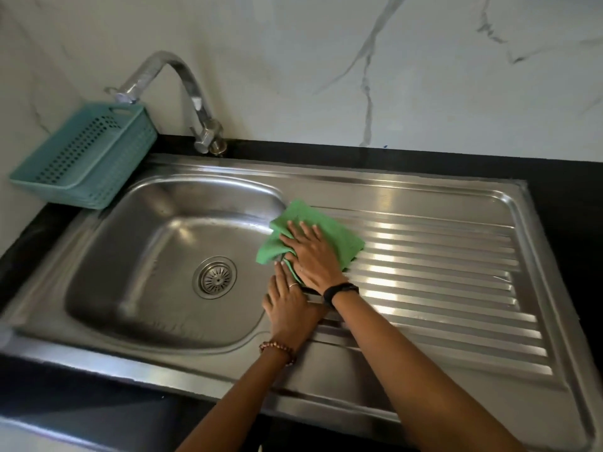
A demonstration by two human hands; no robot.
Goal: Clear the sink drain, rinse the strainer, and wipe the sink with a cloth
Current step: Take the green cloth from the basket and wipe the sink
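Beside the basin, both hands (pixel 303 275) press a cloth (pixel 313 236) (green) flat

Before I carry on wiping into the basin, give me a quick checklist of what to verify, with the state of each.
1. Green cloth under control: ok, right hand pressed flat on it, at the edge between basin and ribbed drainboard.
2. Left hand placement: ok, on the steel rim, fingertips at the cloth's near corner.
3. Round metal strainer seated in the drain: ok.
4. Stainless steel basin free of loose items: ok.
5. Curved chrome tap off: ok, no water stream visible.
6. Basin dry: cannot tell, glare.
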